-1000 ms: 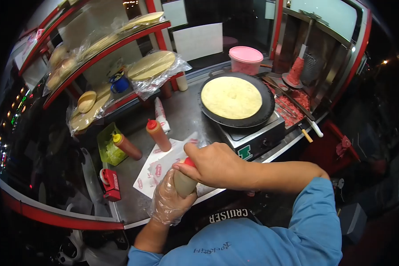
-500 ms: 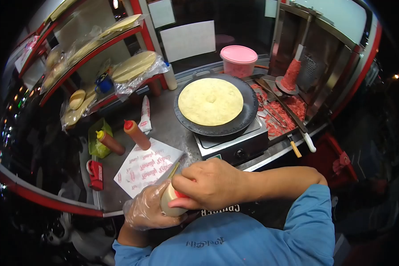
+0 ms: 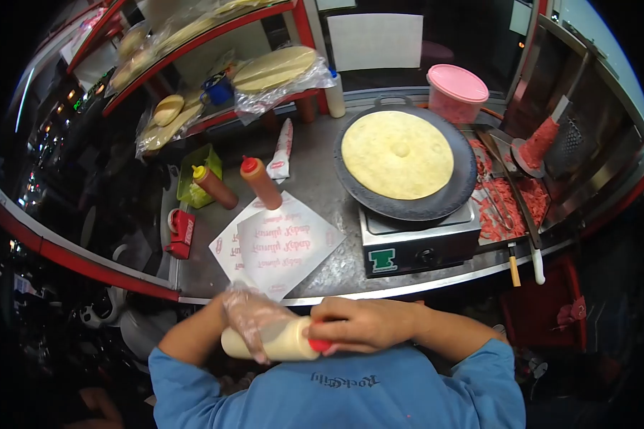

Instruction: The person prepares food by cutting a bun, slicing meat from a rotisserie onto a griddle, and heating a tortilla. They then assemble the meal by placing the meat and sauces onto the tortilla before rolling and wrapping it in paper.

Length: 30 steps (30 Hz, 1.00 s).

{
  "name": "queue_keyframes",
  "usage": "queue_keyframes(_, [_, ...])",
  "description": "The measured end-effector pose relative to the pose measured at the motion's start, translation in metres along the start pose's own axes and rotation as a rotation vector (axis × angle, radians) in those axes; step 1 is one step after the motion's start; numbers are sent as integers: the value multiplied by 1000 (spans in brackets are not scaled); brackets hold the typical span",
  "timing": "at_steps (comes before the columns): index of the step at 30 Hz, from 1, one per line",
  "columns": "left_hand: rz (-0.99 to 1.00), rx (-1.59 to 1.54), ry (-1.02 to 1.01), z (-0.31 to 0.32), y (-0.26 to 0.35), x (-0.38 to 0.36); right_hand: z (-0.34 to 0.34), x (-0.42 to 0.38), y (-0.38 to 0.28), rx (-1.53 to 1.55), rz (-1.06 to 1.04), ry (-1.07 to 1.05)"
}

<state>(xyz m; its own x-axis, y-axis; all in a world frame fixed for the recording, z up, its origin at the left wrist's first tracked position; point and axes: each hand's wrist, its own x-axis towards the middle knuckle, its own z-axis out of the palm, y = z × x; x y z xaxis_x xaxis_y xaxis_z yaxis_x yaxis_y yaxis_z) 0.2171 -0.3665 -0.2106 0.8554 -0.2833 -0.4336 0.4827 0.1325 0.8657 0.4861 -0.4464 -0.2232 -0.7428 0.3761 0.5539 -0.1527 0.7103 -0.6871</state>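
Note:
A squeeze bottle point(image 3: 288, 340) of pale cream sauce lies sideways across my chest. My left hand point(image 3: 254, 323), in a clear plastic glove, wraps around its body. The fingers of my bare right hand point(image 3: 358, 324) are closed on the bottle's red cap point(image 3: 319, 339). Just beyond my hands, printed wrapping paper point(image 3: 286, 239) lies on the metal counter. A red-capped sauce bottle point(image 3: 261, 184) stands on the paper's far edge, with a yellow-capped bottle point(image 3: 215, 187) leaning in a green basket point(image 3: 202, 171) to its left.
A flatbread point(image 3: 397, 154) lies on a black griddle point(image 3: 350, 187) over a stove point(image 3: 418, 239). Shredded reddish meat point(image 3: 511, 204), knives and a vertical spit point(image 3: 540, 143) are at right. A pink-lidded tub point(image 3: 456, 93) stands behind. Bagged flatbreads point(image 3: 279, 69) fill the left shelf.
The bottle has turned from upright to sideways and come closer to my chest, both hands still on it. The view has shifted, so the counter appears further right.

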Motion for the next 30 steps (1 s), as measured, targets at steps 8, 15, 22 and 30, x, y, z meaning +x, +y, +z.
queue_keyframes(8, [-119,306,199,-65,-42,-54,44,44,33,-171,486,398])
queue_keyframes(15, [328,213,889,-109,-50,-48,77,21,97,-525,715,747])
queue_keyframes(22, [511,180,1740,-219,-50,68,113,1,143,-898,911,689])
queue_keyframes(30, [513,427,1863,-276,-106,96,-100,-106,35,-1531,717,918])
